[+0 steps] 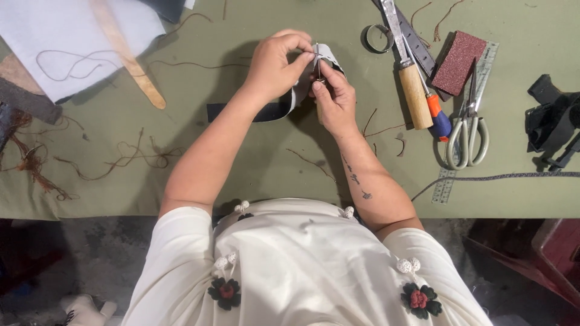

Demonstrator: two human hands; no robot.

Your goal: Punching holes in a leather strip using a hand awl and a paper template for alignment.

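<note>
Over the green table (211,145) both my hands work on a grey strap (284,108) that trails down and left from them. My left hand (275,63) pinches the strap's upper end between thumb and fingers. My right hand (335,96) is closed around a thin metal tool (316,57) whose point stands upright against the strap. The part of the strap under my fingers is hidden.
To the right lie a wooden-handled tool (412,90), an orange-and-blue-handled tool (436,111), scissors (468,130), a sanding block (458,62), a ruler (447,181), a metal ring (377,37) and a black device (553,121). White cloth (60,36), a wooden stick (130,57) and brown threads (121,160) lie left.
</note>
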